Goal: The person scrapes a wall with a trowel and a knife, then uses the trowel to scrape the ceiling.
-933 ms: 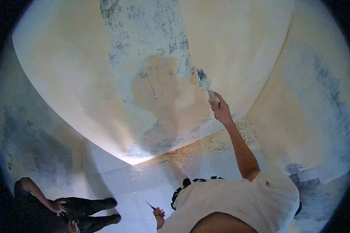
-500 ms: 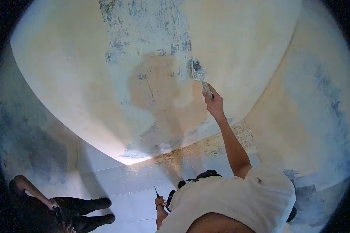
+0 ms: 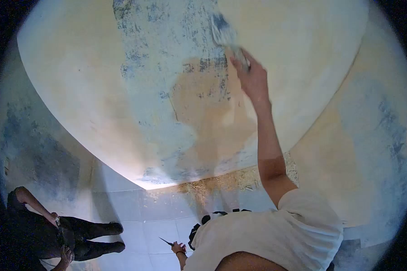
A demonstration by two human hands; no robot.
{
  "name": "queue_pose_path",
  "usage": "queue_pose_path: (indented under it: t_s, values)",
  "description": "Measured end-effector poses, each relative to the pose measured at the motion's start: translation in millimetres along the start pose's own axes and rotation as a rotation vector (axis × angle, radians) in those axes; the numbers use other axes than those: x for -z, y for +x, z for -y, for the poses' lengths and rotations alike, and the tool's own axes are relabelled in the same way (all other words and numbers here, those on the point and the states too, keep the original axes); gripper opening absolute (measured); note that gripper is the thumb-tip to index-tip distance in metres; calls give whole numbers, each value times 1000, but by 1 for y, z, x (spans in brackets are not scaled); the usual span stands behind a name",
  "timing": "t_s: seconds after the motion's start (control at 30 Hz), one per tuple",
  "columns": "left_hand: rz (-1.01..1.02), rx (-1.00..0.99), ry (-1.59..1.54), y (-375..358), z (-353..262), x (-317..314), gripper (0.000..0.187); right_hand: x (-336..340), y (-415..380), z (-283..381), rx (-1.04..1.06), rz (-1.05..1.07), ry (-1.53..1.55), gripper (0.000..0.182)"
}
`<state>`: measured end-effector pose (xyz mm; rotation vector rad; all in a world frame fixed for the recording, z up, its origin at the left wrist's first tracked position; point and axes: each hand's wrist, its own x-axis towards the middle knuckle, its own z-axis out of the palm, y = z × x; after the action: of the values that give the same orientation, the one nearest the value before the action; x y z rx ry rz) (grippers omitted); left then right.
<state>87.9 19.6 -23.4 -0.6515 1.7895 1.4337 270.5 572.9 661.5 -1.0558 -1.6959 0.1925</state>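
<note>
My right hand (image 3: 254, 79) is raised at the wall, its fingers closed around the handle of a small trowel (image 3: 223, 32). The trowel's blade is smeared by motion and lies over the right border of a rough, pale blue strip (image 3: 167, 40) with dark specks. Low in the view, near my waist, my left hand (image 3: 180, 248) is closed on a thin pointed tool (image 3: 166, 241), whose tip points left. Its exact kind is too small to make out. My head's shadow falls on the wall below the trowel.
Crumbs of scraped material (image 3: 212, 187) lie along the foot of the wall (image 3: 298, 67) on the tiled floor (image 3: 160, 226). At the lower left stands another person (image 3: 45, 230) in dark clothes, hands in front of the body. A side wall (image 3: 366, 135) rises at right.
My right hand and the trowel have moved up the wall along the strip's right border. My left hand has shifted slightly left and down, and its tool has swung from pointing upward to leftward.
</note>
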Motion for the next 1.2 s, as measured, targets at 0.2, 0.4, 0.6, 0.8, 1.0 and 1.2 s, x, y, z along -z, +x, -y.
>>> queue_pose_path:
  t_s: [0.2,0.4,0.6,0.8,1.0,1.2]
  values:
    - [71,34,155,7,-24,-49,29,9,12,5,5,53,-10,57]
    - [52,-173,574,27,-21,-83,33,-25,-106,-70,-98,24,-64,52]
    - [19,-300,1032,36,-45,-69,37,-34,-147,-99,-278,33,-39,49]
    - [-56,-337,1068,52,-75,-46,34,-44,-138,-91,-275,-46,20,51]
    - [39,-71,458,75,-66,-1,33,-33,-40,-54,-70,-135,-128,55]
    - [37,-61,527,65,-42,11,33,17,80,81,-9,-99,-4,63]
